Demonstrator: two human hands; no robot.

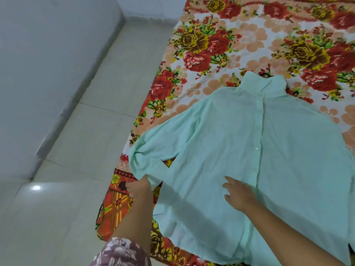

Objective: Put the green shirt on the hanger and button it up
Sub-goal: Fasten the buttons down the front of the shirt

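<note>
Head view: the shirt [249,135] lies front up on the flowered sheet [249,37], its collar far beyond both grips. The left grip [139,188] pinches the end of the sleeve [151,156], fingers curled on the cloth, near the sheet's edge. To its right, the right grip [240,194] lies released, fingers spread flat on the shirt's front; a button [256,148] shows just beyond it.
</note>
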